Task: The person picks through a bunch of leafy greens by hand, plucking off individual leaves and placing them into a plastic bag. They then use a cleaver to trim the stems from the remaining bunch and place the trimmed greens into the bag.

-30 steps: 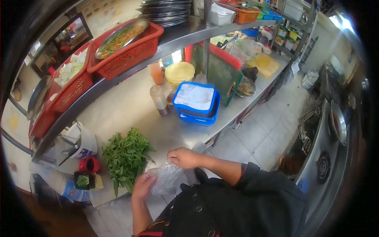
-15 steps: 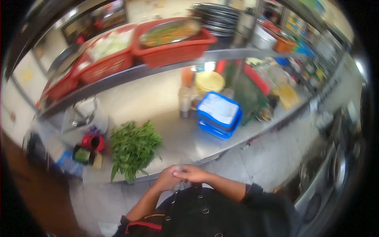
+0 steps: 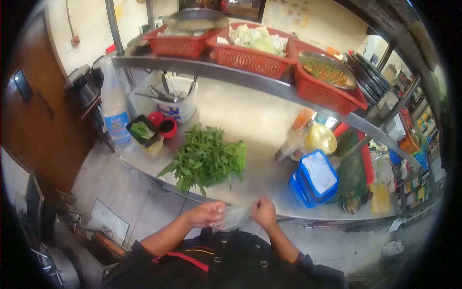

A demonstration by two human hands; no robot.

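Observation:
A thin clear plastic piece (image 3: 236, 217), perhaps a bag, is stretched between my two hands in front of my dark jacket. My left hand (image 3: 208, 214) grips one side of it with curled fingers. The other side is pinched in my right hand (image 3: 264, 212). Just beyond my hands, a pile of leafy green stems (image 3: 204, 156) lies on the steel counter (image 3: 260, 179), near its front edge.
Blue-rimmed containers (image 3: 317, 178) and a yellow-lidded tub (image 3: 321, 138) stand to the right. Red cups (image 3: 167, 127), a black tray of greens (image 3: 142, 131) and a utensil bin (image 3: 180, 98) are at the left. Red baskets (image 3: 255, 58) line the shelf above.
My hands have moved apart, with the clear plastic now spread between them. The view has turned left, so the counter items appear farther right.

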